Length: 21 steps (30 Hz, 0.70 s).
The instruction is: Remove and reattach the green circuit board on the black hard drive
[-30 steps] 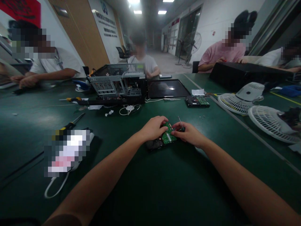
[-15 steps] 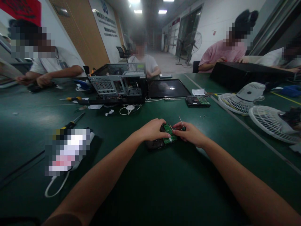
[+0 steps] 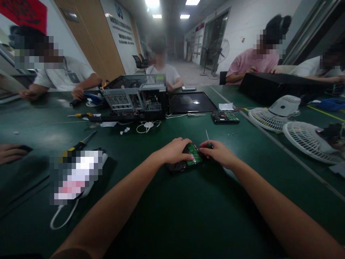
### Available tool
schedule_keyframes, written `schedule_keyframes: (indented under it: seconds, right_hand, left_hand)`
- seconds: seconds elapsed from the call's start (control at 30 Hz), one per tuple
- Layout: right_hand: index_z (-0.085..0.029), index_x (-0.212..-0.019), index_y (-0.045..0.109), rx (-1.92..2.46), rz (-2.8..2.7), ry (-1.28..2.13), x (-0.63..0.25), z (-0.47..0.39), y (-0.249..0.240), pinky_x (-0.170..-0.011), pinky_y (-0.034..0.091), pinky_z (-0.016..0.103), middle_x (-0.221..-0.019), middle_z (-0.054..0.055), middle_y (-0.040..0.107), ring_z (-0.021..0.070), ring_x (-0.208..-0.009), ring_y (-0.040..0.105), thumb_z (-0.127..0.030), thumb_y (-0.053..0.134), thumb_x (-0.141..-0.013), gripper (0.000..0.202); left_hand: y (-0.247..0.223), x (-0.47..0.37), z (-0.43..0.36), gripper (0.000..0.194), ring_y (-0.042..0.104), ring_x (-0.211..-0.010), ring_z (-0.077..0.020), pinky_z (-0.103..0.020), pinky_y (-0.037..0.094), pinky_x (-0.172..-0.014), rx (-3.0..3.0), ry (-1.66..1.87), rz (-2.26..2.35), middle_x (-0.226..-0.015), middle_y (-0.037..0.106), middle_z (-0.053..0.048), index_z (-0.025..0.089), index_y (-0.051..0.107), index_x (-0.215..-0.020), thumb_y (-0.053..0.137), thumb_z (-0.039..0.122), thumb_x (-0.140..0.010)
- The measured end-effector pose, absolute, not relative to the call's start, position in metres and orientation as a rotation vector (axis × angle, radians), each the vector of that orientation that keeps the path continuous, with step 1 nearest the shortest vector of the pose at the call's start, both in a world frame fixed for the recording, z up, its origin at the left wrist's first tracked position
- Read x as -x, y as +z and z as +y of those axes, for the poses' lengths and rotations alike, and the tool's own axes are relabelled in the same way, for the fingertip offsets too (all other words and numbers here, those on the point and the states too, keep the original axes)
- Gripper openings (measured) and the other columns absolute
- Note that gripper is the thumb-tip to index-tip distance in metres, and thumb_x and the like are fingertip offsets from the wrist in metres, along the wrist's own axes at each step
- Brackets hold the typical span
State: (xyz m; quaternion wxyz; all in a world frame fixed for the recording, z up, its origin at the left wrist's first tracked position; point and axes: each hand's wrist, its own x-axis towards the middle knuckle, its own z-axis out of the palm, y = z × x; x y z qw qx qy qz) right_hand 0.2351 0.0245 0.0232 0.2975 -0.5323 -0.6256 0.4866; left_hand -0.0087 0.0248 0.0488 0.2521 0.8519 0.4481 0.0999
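Observation:
A hard drive lies on the green table in front of me, its green circuit board facing up. My left hand is closed around its far and left side, thumb resting on the board and covering part of it. At the drive's right edge, my right hand holds a small screwdriver in a closed grip, its thin shaft pointing up and away from the drive. The right fingertips are close beside the board; whether they touch it I cannot tell.
Beyond stand an opened computer case, a dark flat panel and a second hard drive. White fan parts lie right. A yellow-black screwdriver and a blurred-out device with a cable are left. A co-worker's hand reaches in.
My right hand has shifted slightly, and its screwdriver stands a little more upright. A co-worker's hand has come in at the left edge, and the person at the far left has moved their arms.

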Motion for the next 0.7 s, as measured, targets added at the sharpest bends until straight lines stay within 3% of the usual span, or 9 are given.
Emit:
schedule_keyframes:
  seconds: [0.17, 0.23, 0.37, 0.5, 0.7]
  right_hand:
    - [-0.021, -0.092, 0.069, 1.538, -1.676, 0.935, -0.261, 0.041, 0.022, -0.067, 0.047, 0.031, -0.078, 0.005, 0.070, 0.0185, -0.069, 0.063, -0.043, 0.065, -0.090, 0.023]
    - [-0.022, -0.096, 0.069, 1.711, -1.738, 0.598, -0.282, 0.049, 0.026, -0.068, 0.045, 0.032, -0.081, 0.006, 0.072, 0.0205, -0.072, 0.064, -0.049, 0.059, -0.093, 0.028]
    - [-0.020, -0.102, 0.073, 2.014, -1.772, -0.056, -0.333, 0.066, 0.025, -0.077, 0.044, 0.035, -0.102, 0.014, 0.074, 0.0272, -0.091, 0.066, -0.043, 0.053, -0.096, 0.031]
    - [-0.020, -0.108, 0.076, 2.226, -1.769, -0.111, -0.364, 0.077, 0.013, -0.078, 0.045, 0.036, -0.107, 0.014, 0.075, 0.0296, -0.096, 0.068, -0.037, 0.055, -0.093, 0.031]
    - [-0.019, -0.118, 0.075, 2.170, -1.852, -0.185, -0.361, 0.078, 0.004, -0.085, 0.048, 0.036, -0.117, 0.016, 0.072, 0.0299, -0.104, 0.067, -0.035, 0.054, -0.093, 0.037]
  left_hand:
    - [0.062, 0.013, 0.017, 0.078, 0.055, -0.123, -0.0329, -0.042, 0.043, -0.103, -2.343, 0.122, 1.080, -0.135, 0.056, -0.012, 0.033, 0.045, -0.153, 0.062, 0.068, -0.086]
    - [0.065, 0.013, 0.013, 0.090, 0.052, -0.125, -0.0361, -0.045, 0.044, -0.103, -2.342, 0.083, 1.090, -0.140, 0.053, -0.014, 0.033, 0.042, -0.156, 0.066, 0.074, -0.079]
    - [0.068, 0.010, 0.007, 0.112, 0.045, -0.133, -0.0406, -0.050, 0.043, -0.107, -2.374, -0.012, 1.132, -0.153, 0.040, -0.015, 0.033, 0.030, -0.161, 0.076, 0.074, -0.067]
    - [0.074, 0.009, 0.006, 0.113, 0.042, -0.136, -0.0386, -0.049, 0.041, -0.111, -2.405, -0.135, 1.118, -0.158, 0.033, -0.015, 0.030, 0.026, -0.162, 0.075, 0.072, -0.069]
    - [0.078, 0.010, 0.008, 0.107, 0.037, -0.143, -0.0384, -0.050, 0.036, -0.115, -2.457, -0.207, 1.067, -0.164, 0.028, -0.012, 0.033, 0.022, -0.163, 0.073, 0.068, -0.075]
